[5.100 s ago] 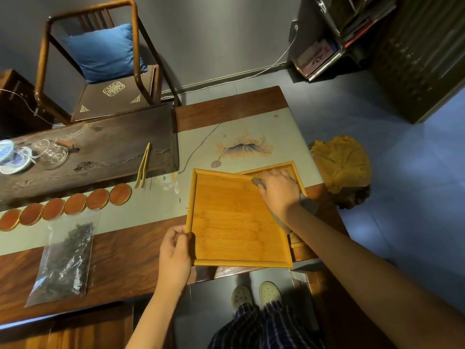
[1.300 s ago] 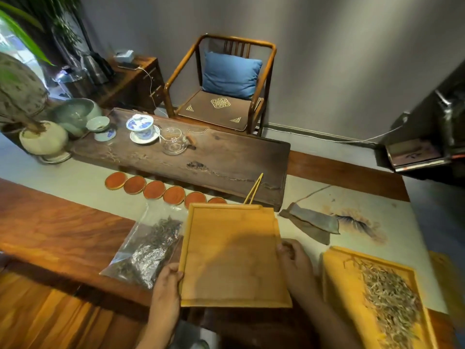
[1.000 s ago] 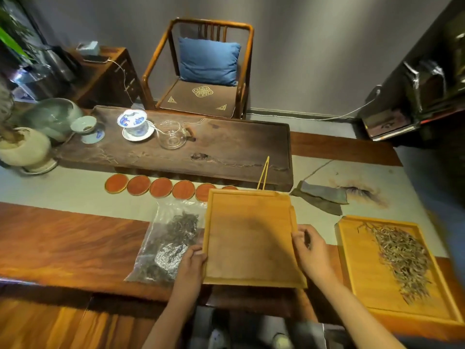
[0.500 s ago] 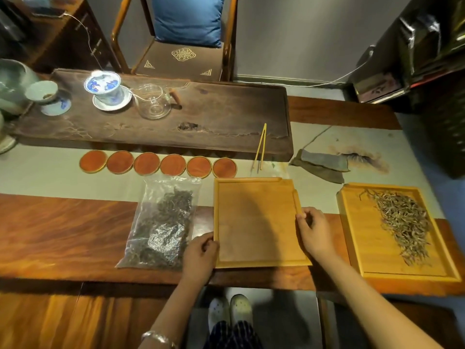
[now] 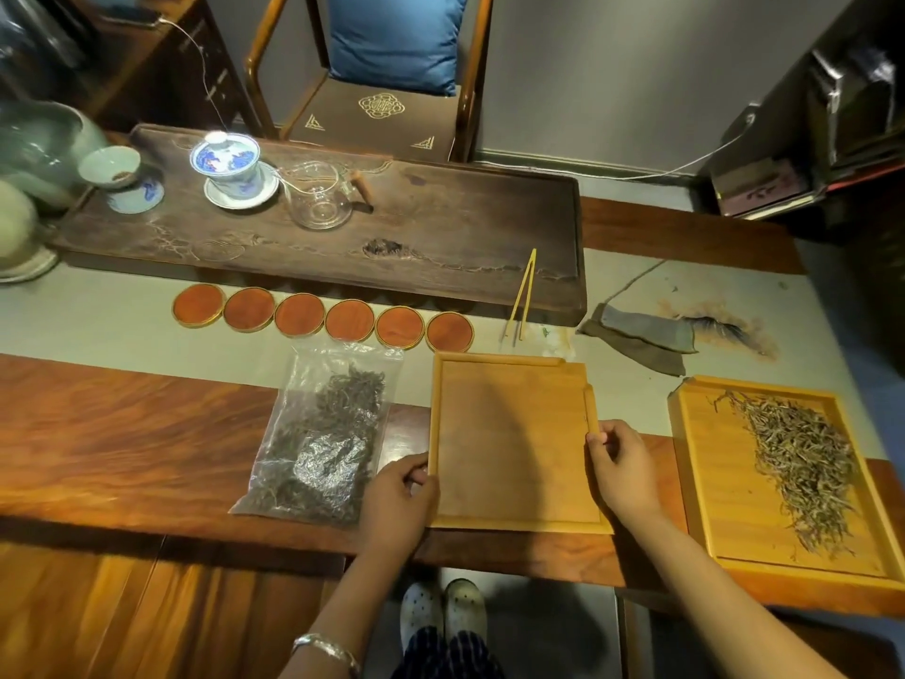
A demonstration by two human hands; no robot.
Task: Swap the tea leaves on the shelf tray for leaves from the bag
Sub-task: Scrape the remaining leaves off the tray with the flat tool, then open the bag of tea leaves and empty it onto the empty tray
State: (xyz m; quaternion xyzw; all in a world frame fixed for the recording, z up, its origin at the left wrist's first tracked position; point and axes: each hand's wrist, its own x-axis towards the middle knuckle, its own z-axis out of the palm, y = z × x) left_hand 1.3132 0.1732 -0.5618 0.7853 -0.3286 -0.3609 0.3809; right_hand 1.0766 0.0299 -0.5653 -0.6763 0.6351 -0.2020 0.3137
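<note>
left hand [image 5: 397, 502] pinches empty bamboo tray [image 5: 509, 443] left rim | right hand [image 5: 621, 470] pinches its right rim | clear bag of dark leaves [image 5: 321, 433] just left, on surface [image 5: 122, 433]

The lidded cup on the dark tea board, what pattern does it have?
The lidded cup is white with blue painted motifs, on a matching saucer; seen in the head view.

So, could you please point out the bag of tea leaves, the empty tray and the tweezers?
bag of tea leaves [image 5: 321, 433], head view, middle of bag.
empty tray [image 5: 509, 433], head view, bare floor.
tweezers [image 5: 522, 296], head view, mid-length.
</note>
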